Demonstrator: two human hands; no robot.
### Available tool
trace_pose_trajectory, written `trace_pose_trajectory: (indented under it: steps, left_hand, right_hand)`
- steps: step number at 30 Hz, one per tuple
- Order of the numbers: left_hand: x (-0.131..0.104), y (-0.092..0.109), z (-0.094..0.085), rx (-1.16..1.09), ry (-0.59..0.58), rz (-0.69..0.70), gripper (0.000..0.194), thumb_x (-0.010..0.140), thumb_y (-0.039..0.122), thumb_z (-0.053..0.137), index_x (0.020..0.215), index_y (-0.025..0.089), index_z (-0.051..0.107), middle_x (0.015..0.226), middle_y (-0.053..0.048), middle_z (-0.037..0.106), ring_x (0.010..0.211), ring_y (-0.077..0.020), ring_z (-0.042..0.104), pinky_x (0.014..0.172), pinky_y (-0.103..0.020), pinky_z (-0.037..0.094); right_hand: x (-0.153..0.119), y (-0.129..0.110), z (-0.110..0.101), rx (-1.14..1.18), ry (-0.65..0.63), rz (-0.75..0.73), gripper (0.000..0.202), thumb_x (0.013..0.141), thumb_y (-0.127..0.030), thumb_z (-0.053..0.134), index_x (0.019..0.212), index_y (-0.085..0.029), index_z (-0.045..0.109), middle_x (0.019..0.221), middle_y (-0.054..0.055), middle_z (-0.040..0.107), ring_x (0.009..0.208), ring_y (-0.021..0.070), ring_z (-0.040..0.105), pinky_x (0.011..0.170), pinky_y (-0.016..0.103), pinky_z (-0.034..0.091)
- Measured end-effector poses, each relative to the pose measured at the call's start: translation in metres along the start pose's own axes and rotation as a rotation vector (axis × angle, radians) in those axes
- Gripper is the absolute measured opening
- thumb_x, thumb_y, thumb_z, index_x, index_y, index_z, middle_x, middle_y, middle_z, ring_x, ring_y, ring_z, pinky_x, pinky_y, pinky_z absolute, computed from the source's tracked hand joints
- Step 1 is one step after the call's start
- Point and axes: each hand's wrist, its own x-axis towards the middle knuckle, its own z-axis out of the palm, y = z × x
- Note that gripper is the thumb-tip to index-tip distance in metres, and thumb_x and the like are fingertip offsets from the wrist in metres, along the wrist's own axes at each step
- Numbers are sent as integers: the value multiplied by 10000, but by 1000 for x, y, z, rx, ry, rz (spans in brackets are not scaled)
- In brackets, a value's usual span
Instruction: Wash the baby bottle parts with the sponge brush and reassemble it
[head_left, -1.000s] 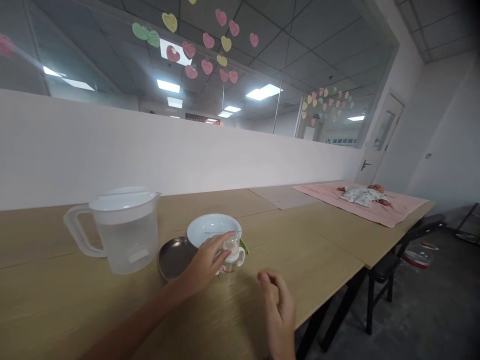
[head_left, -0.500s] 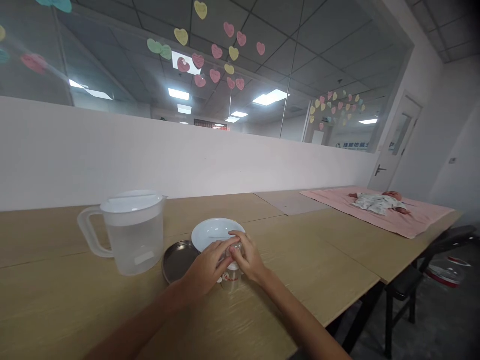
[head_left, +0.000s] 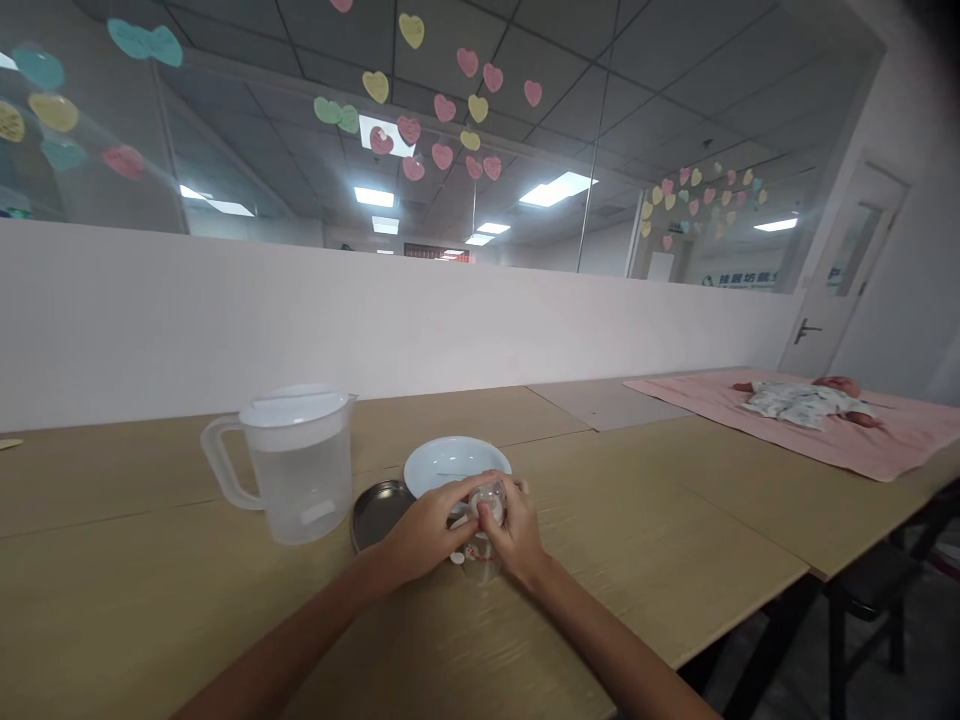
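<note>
A small clear bottle (head_left: 482,562) stands on the wooden table, with a transparent rounded cap (head_left: 489,497) at its top. My left hand (head_left: 433,525) pinches the cap from the left, thumb and fingers bent around it. From the right, my right hand (head_left: 519,527) grips the same cap, its thumb pressed on the front. Right behind the hands is a white bowl (head_left: 442,462), partly hidden by them. A round metal tray (head_left: 379,510) lies beside the bowl, left of my left hand. A small white piece (head_left: 457,557) is by the bottle's left side.
A lidded translucent pitcher (head_left: 304,480) with liquid stands on the table (head_left: 225,620) at the left. At the far right, a baby doll (head_left: 806,403) lies on a pink cloth (head_left: 885,445). A black stool (head_left: 874,580) is beyond the table's right edge.
The view has turned left, so the table things sit further right. Both hands stay at the cap, and their fingers have shifted, leaving more of the cap showing.
</note>
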Motion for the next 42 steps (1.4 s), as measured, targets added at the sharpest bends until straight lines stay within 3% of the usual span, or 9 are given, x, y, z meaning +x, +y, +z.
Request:
trace_pose_trajectory:
  steps: [5, 11, 16, 21, 25, 28, 31, 35, 42]
  left_hand:
    - [0, -8, 0, 16, 4, 11, 486, 844, 282, 438, 1323, 238, 371, 1171, -45, 580, 1052, -188, 526, 911, -304, 402]
    - [-2, -26, 4, -31, 38, -123, 713, 807, 327, 508, 1400, 272, 116, 996, 4, 638, 770, -130, 593, 742, -244, 455]
    - [-3, -30, 7, -5, 44, -120, 665, 816, 335, 484, 1394, 253, 164, 1016, -3, 628, 856, -142, 589, 825, -269, 435]
    - [-9, -33, 7, 83, 62, -132, 650, 805, 402, 489, 1379, 245, 227, 1146, -70, 576, 1015, -207, 543, 876, -334, 418]
    - [-13, -32, -4, 58, 18, -125, 743, 763, 405, 561, 1387, 248, 189, 1265, -84, 495, 1126, -221, 471, 944, -350, 371]
    - [-14, -30, -9, -32, 9, -135, 699, 791, 405, 532, 1384, 259, 191, 1336, -76, 425, 1203, -208, 404, 979, -335, 340]
    - [-13, -26, -5, -102, 33, -148, 644, 817, 405, 497, 1375, 266, 207, 1321, -67, 444, 1190, -190, 422, 954, -310, 370]
    - [-12, -19, 2, -7, 124, -124, 622, 793, 355, 537, 1349, 295, 264, 1239, -28, 525, 1153, -189, 457, 964, -313, 355]
    - [-14, -14, 0, 196, 158, -36, 580, 775, 339, 552, 1316, 306, 346, 1195, -39, 551, 1089, -220, 487, 914, -335, 384]
  right_hand:
    - [2, -1, 1, -48, 28, -36, 288, 798, -364, 434, 997, -171, 516, 910, 67, 617, 842, 210, 535, 783, 376, 373]
    - [6, -2, -2, -156, 28, -61, 311, 776, -392, 442, 955, -146, 505, 858, 84, 594, 818, 217, 520, 738, 370, 359]
    - [8, -2, 0, -168, 14, -36, 272, 754, -399, 447, 872, -163, 517, 803, 68, 585, 776, 207, 515, 726, 362, 353]
    - [-1, 1, 3, -153, 38, -35, 366, 781, -408, 422, 1023, -147, 506, 897, 83, 588, 827, 217, 504, 723, 356, 335]
    - [-9, 2, 2, -156, -85, -112, 369, 773, -432, 457, 1006, -159, 540, 834, 63, 589, 776, 205, 493, 690, 335, 315]
    - [-10, -1, -1, -124, -114, -131, 371, 763, -446, 477, 983, -157, 555, 788, 55, 585, 745, 197, 499, 688, 333, 323]
    - [-10, -3, 0, -44, -136, -124, 384, 764, -434, 483, 1024, -157, 542, 839, 66, 601, 757, 196, 521, 715, 339, 358]
    - [-13, -1, 4, 101, -178, -22, 374, 781, -422, 474, 1051, -170, 535, 901, 70, 620, 770, 187, 549, 674, 293, 415]
    - [-14, 4, 9, 152, -168, 34, 339, 749, -434, 517, 947, -168, 588, 774, 35, 627, 673, 164, 557, 604, 256, 441]
